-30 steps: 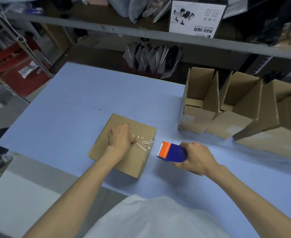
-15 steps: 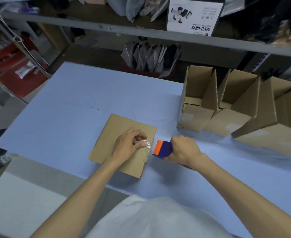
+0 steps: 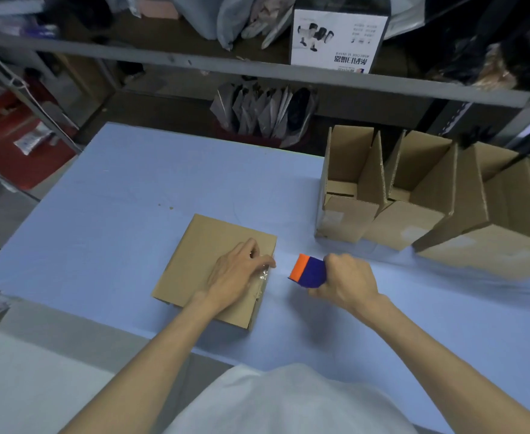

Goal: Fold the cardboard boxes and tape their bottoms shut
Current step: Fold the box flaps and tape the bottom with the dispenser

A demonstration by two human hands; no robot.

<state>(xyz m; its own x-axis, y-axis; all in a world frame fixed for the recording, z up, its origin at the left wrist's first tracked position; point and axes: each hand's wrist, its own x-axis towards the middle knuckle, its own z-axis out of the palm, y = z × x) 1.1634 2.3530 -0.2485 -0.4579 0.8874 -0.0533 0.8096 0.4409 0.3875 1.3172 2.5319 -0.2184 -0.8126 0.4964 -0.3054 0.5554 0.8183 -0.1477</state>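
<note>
Head view, the only feed I have.

- Left hand (image 3: pixel 235 277): forearm comes up from the lower left. The palm lies flat on the brown cardboard box (image 3: pixel 201 255), fingers stretched out and nearly straight. The fingertips press on a strip of crinkled clear tape (image 3: pixel 262 278) at the box's right edge. It grips nothing.
- Right hand (image 3: pixel 346 281): just right of the box, knuckles up, wrist bent a little. The fingers are curled tight round a blue tape dispenser with an orange front (image 3: pixel 309 270). The orange end points at the box's right edge, close to it but apart.
- The box sits low and closed-side up on the pale blue table (image 3: pixel 132 189), near my edge.
- A row of open-topped brown cartons (image 3: pixel 382 198) stands to the right of the box and farther back, flaps upright, pale tape patches on their sides.

Hard to read:
- I cannot tell whether any tape runs from the dispenser to the box.
- The roll itself is hidden under the right hand.
- The left palm covers the box's seam.
- The frame cuts off the last carton in the row.
- The shelf beyond the box is dim and blurred. I make out only a white printed carton (image 3: pixel 338 32) and a bundle of grey bags (image 3: pixel 263 114).
</note>
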